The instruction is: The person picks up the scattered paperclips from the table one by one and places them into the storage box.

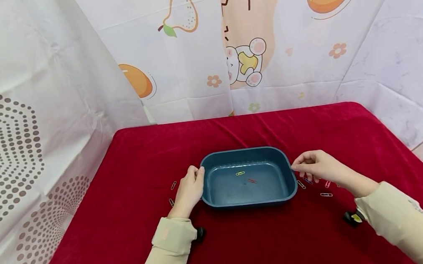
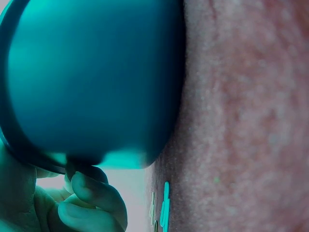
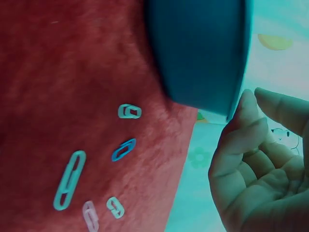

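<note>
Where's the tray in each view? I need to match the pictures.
Head: tray below and right of centre, between left hand and right hand.
Left wrist: large, upper left.
Right wrist: top, right of centre.
Shared landmark: the cloth, in all three.

A plain dark teal-blue rounded rectangular tray (image 1: 245, 193) sits between the left hand (image 1: 188, 188) and right hand (image 1: 321, 167), bearing one yellow wire paper clip (image 1: 240, 173) and one red wire paper clip (image 1: 252, 181). Plain deep-red cloth (image 1: 273, 235) lies under both hands; beyond them, a white curtain (image 1: 176, 78) shows orange fruit and pinkish flowers.
</note>
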Action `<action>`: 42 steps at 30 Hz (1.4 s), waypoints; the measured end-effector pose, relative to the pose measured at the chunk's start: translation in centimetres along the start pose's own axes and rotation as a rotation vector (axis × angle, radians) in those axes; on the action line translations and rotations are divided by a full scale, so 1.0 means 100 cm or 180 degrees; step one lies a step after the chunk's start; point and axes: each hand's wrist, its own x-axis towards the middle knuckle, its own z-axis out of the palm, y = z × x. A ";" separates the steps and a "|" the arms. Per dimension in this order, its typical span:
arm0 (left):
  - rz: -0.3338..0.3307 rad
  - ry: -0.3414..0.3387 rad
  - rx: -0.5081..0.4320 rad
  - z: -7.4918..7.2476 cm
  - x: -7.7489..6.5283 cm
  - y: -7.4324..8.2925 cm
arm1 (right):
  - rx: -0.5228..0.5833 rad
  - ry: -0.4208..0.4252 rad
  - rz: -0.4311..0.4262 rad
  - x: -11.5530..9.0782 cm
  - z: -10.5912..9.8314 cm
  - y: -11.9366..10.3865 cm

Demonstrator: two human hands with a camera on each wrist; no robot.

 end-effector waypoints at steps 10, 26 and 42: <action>-0.0017 -0.0011 -0.0013 0.000 0.000 0.000 | -0.0191 0.0242 0.0165 -0.007 0.007 0.013; -0.0004 0.0009 0.0006 0.001 0.000 -0.001 | -0.0974 0.0429 0.0053 -0.012 0.022 0.030; -0.0030 -0.0014 -0.0010 0.001 0.001 -0.001 | -0.1143 0.0328 0.0002 -0.010 0.023 0.038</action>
